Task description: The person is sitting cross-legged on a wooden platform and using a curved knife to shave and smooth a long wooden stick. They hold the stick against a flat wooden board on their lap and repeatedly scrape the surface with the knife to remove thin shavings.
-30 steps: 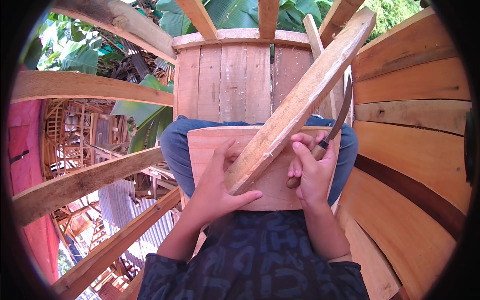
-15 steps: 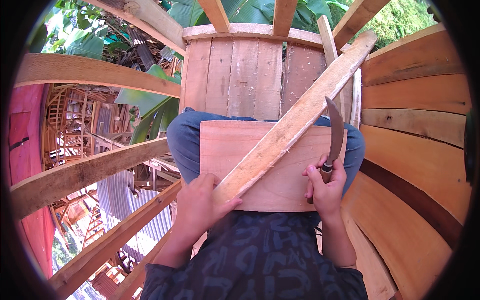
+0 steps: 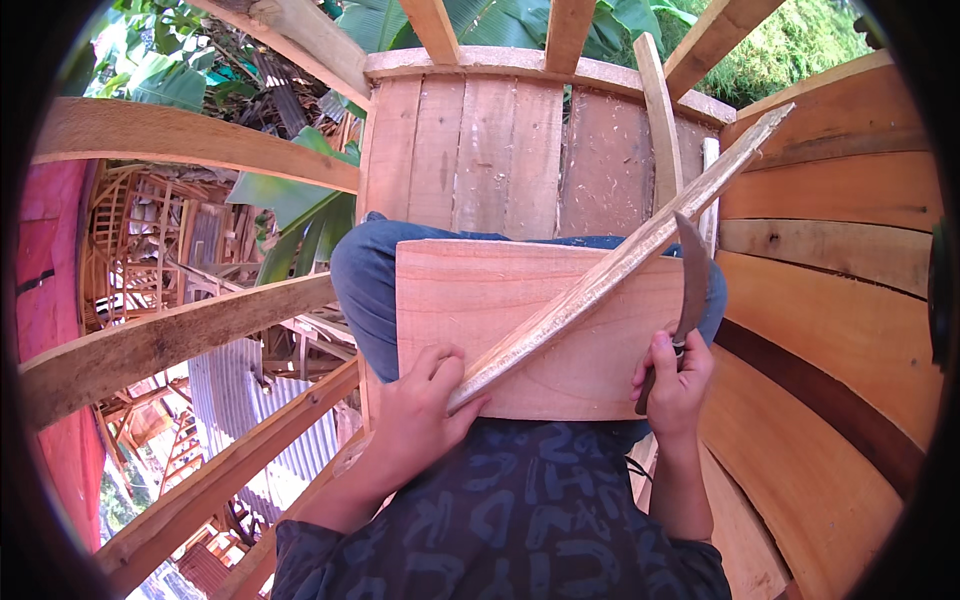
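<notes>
Wooden strip [image 3: 610, 275]: slants across the board on the lap, near end in the left hand, far end up and to the right; contact with the board is unclear.
Strip turned: 0.5 s ago its broad face showed; now a narrow, rough edge is up, which seems to present that edge for working.
Left hand [image 3: 425, 395]: thumb and fingers closed around the strip's near end.
Right hand [image 3: 680, 380]: wrapped firmly around the handle of the curved knife [image 3: 695, 275].
Blade: upright, its tip overlapping the strip in view; I cannot tell if the 2 touch.
Since the earlier frame: knife and right hand sit farther right; the strip's far end is lower and farther right.
Board [image 3: 470, 300]: flat across the jeans-clad legs [image 3: 365, 280].
Beyond: plank platform [image 3: 485, 160], loose slat [image 3: 658, 120].
</notes>
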Action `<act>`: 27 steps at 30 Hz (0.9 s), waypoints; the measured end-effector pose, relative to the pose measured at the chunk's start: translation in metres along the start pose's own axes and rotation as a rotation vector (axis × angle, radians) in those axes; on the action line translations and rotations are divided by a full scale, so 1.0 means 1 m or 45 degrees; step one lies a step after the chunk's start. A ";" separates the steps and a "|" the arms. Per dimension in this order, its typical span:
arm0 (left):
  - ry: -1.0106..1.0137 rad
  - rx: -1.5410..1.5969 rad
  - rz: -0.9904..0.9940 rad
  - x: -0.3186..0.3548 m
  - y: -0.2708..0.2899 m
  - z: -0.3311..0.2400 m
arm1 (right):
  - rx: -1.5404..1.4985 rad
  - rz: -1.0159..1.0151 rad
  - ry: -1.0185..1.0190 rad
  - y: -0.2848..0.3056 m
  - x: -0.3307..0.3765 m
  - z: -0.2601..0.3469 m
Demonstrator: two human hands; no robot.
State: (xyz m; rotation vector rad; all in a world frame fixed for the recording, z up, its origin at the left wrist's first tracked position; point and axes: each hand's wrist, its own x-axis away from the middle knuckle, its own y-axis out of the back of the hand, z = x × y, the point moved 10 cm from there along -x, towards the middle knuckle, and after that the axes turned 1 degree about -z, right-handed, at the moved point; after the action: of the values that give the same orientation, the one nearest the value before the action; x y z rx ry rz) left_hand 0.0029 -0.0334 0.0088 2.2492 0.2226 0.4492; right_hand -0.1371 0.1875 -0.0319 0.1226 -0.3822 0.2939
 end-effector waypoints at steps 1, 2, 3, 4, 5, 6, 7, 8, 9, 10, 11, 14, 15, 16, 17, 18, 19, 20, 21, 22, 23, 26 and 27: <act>-0.054 0.019 -0.024 0.001 -0.001 -0.002 | 0.041 0.063 0.025 -0.004 0.003 -0.001; -0.071 -0.005 -0.017 0.002 -0.003 -0.002 | 0.083 0.127 0.050 -0.009 0.005 -0.004; -0.089 -0.031 -0.011 0.001 -0.004 -0.001 | 0.121 0.191 0.077 -0.014 0.008 -0.006; -0.108 -0.058 -0.005 0.001 -0.005 -0.001 | 0.282 0.214 0.054 -0.014 0.010 -0.008; -0.056 -0.023 -0.001 0.000 -0.006 0.001 | 0.381 0.259 0.112 -0.020 0.011 -0.001; -0.006 0.012 0.009 0.000 -0.008 0.002 | 0.480 0.300 0.166 -0.029 0.013 0.007; 0.044 0.046 0.019 0.000 -0.010 0.004 | 0.578 0.341 0.219 -0.037 0.015 0.012; 0.020 0.052 0.018 -0.001 -0.010 0.002 | 0.601 0.361 0.210 -0.042 0.015 0.012; -0.007 0.061 0.016 -0.003 -0.009 0.000 | 0.641 0.390 0.201 -0.044 0.016 0.010; -0.035 0.072 0.015 -0.005 -0.007 -0.003 | 0.681 0.420 0.192 -0.046 0.018 0.006; -0.039 0.060 0.046 -0.005 -0.008 -0.003 | 0.720 0.450 0.182 -0.048 0.019 0.003; -0.045 0.049 0.149 -0.005 -0.014 -0.003 | 0.865 0.448 0.130 -0.050 0.019 0.005; -0.040 0.064 0.197 -0.005 -0.017 -0.003 | 0.925 0.431 0.145 -0.051 0.018 0.006; -0.035 0.078 0.245 -0.005 -0.021 -0.002 | 0.985 0.413 0.160 -0.052 0.017 0.007; -0.031 0.068 0.255 -0.005 -0.023 -0.002 | 1.046 0.396 0.175 -0.053 0.016 0.008; -0.022 0.058 0.272 -0.003 -0.025 -0.002 | 1.077 0.356 0.233 -0.054 0.016 0.009; -0.014 0.048 0.289 -0.001 -0.027 -0.001 | 1.108 0.315 0.290 -0.054 0.015 0.007; -0.032 0.038 0.264 0.001 -0.028 0.000 | 1.138 0.274 0.348 -0.054 0.016 0.007; -0.056 0.027 0.243 0.002 -0.029 0.002 | 1.155 0.272 0.348 -0.053 0.016 0.008; -0.079 0.017 0.221 0.002 -0.031 0.003 | 1.172 0.271 0.349 -0.053 0.016 0.010; -0.106 0.022 0.186 0.002 -0.030 0.003 | 1.188 0.270 0.349 -0.053 0.016 0.011; -0.170 0.030 0.110 0.001 -0.029 0.001 | 1.215 0.247 0.414 -0.057 0.017 0.017; -0.176 0.024 0.109 0.002 -0.030 0.002 | 1.232 0.224 0.433 -0.058 0.016 0.017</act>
State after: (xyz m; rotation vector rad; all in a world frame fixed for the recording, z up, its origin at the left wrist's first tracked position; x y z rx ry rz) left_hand 0.0052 -0.0145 -0.0142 2.3037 0.0595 0.3363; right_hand -0.1111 0.1334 -0.0136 0.9780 0.1181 0.6466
